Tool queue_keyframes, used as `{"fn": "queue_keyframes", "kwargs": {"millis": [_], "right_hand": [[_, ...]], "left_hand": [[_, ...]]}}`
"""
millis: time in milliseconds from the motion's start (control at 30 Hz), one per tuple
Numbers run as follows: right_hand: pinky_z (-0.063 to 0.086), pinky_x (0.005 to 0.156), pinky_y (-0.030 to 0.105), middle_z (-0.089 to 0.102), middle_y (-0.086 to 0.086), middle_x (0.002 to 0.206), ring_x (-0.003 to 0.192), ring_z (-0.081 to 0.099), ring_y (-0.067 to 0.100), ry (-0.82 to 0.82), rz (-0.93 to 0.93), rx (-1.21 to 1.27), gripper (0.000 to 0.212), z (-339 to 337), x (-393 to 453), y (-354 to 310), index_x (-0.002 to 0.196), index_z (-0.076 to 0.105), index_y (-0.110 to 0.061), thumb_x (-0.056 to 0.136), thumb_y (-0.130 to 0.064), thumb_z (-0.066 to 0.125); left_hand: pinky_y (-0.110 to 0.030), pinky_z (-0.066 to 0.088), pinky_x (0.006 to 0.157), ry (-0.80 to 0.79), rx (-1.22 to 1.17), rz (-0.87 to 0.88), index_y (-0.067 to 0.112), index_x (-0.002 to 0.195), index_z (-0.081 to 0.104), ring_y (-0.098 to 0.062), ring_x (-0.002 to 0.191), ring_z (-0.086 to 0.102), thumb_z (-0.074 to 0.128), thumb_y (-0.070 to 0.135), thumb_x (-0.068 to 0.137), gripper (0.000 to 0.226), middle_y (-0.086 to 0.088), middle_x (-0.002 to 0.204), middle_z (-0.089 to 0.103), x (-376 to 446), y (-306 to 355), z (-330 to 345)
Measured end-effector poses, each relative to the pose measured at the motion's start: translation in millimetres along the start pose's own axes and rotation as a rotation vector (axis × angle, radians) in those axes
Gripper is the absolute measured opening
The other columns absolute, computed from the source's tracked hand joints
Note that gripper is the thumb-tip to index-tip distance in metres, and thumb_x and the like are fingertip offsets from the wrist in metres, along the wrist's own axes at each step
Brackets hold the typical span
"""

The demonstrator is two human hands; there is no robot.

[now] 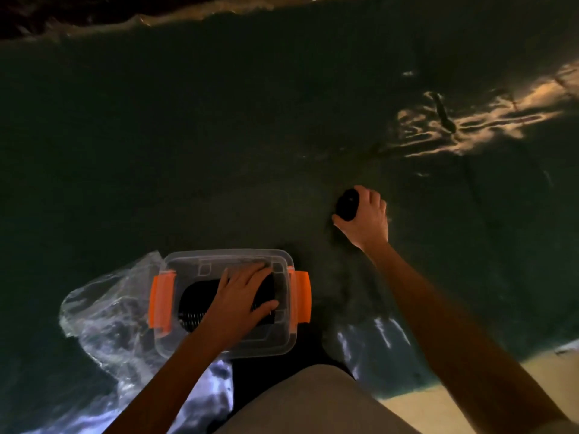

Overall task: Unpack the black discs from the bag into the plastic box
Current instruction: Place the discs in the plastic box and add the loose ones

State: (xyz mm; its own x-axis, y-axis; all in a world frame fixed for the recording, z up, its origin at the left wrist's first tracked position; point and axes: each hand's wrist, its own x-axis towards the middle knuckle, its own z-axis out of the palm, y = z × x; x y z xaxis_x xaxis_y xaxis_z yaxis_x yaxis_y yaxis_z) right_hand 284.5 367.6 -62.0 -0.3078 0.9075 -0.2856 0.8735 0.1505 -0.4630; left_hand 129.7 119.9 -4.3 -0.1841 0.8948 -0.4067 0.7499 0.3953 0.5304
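Observation:
A clear plastic box with orange latches stands near me on the dark covered surface. Inside it lies a row of black discs, stacked on edge. My left hand rests flat on top of that row, fingers spread, inside the box. To the upper right, my right hand is closed around a small stack of black discs, down at the surface. The crumpled clear bag lies at the left side of the box, partly under it.
Glossy dark plastic sheeting covers the whole surface, with bright reflections at the far right. The sheet's edge and a pale floor patch show at the lower right. My light trouser leg fills the bottom centre.

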Motion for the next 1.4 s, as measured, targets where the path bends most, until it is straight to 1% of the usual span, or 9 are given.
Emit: {"fn": "queue_keyframes", "kwargs": {"millis": [200,333,500,633,733,900,1033,1167,1400], "right_hand": [[0.042,0.101,0.038,0.043,-0.002,0.132,0.124,0.043,0.018,0.047,-0.050,0.524,0.078,-47,-106,-51,0.128,0.035,-0.032,0.062,-0.042,0.074],[0.035,0.109,0.027,0.041,-0.003,0.142,0.131,0.039,0.009,-0.067,-0.240,0.618,0.079,-56,-188,-88,0.137,0.035,-0.032,0.066,-0.041,0.069],[0.031,0.114,0.043,0.030,-0.006,0.151,0.138,0.028,0.006,-0.198,-0.246,0.607,0.077,-38,-225,-108,0.144,0.024,-0.029,0.078,-0.033,0.063],[0.031,0.111,0.026,0.034,-0.003,0.149,0.132,0.027,-0.001,-0.135,-0.375,0.457,0.065,-24,-238,-114,0.139,0.034,-0.029,0.080,-0.041,0.058],[0.049,0.092,0.023,0.058,-0.009,0.123,0.108,0.052,-0.001,-0.130,-0.332,0.451,0.052,-18,-249,-118,0.129,0.042,-0.030,0.081,-0.034,0.062],[0.041,0.066,0.000,0.053,-0.037,0.091,0.082,0.054,-0.012,-0.028,-0.239,0.528,0.048,-14,-247,-123,0.122,0.042,-0.027,0.081,-0.011,0.061],[0.037,0.057,0.011,0.046,-0.014,0.083,0.071,0.051,0.012,-0.023,-0.182,0.393,0.045,-11,-238,-126,0.127,0.041,-0.009,0.084,-0.006,0.055],[0.039,0.049,0.010,0.053,-0.002,0.086,0.063,0.052,0.004,-0.064,-0.070,0.353,0.035,-2,-235,-120,0.122,0.041,-0.010,0.087,-0.009,0.050],[0.036,0.040,0.012,0.042,-0.014,0.074,0.052,0.048,0.002,-0.052,-0.010,0.207,0.058,15,-231,-124,0.141,0.023,-0.018,0.089,-0.009,0.047]], "left_hand": [[-0.015,0.042,0.095,0.364,-0.599,-0.042,0.033,0.113,0.059,0.003,0.109,0.056,0.049,0.042,0.087,0.029,0.016,0.116,0.063,-19,49,-25],[-0.031,0.055,0.083,0.079,-1.257,-0.139,0.044,0.125,0.052,-0.008,0.113,0.061,0.055,0.064,0.076,0.053,0.011,0.126,0.062,-31,76,-36],[-0.019,0.054,0.076,0.086,-1.389,-0.153,0.038,0.115,0.062,-0.008,0.110,0.063,0.065,0.044,0.071,0.044,0.008,0.120,0.067,-53,83,-41],[-0.030,0.055,0.088,0.153,-1.429,-0.198,0.039,0.107,0.064,-0.010,0.109,0.063,0.060,0.040,0.073,0.035,0.004,0.120,0.067,-68,76,-47],[-0.036,0.053,0.091,0.139,-1.384,-0.186,0.042,0.110,0.059,-0.013,0.112,0.060,0.061,0.045,0.069,0.041,0.003,0.123,0.061,-76,74,-52],[-0.023,0.052,0.086,0.140,-1.203,-0.086,0.037,0.124,0.054,-0.009,0.114,0.060,0.047,0.052,0.083,0.044,0.005,0.125,0.064,-72,52,-48],[-0.030,0.033,0.106,0.318,-0.281,0.058,0.020,0.133,0.046,-0.019,0.127,0.046,0.056,0.013,0.089,0.046,-0.006,0.136,0.052,-63,4,-28],[-0.049,0.017,0.117,0.032,0.276,0.192,0.021,0.145,0.027,-0.023,0.142,0.023,0.061,0.044,0.081,0.075,-0.005,0.153,0.029,-48,-22,1],[-0.056,0.016,0.115,-0.085,0.277,0.165,0.022,0.143,0.027,-0.025,0.139,0.027,0.059,0.051,0.080,0.077,-0.006,0.151,0.033,-15,-24,8]]}}
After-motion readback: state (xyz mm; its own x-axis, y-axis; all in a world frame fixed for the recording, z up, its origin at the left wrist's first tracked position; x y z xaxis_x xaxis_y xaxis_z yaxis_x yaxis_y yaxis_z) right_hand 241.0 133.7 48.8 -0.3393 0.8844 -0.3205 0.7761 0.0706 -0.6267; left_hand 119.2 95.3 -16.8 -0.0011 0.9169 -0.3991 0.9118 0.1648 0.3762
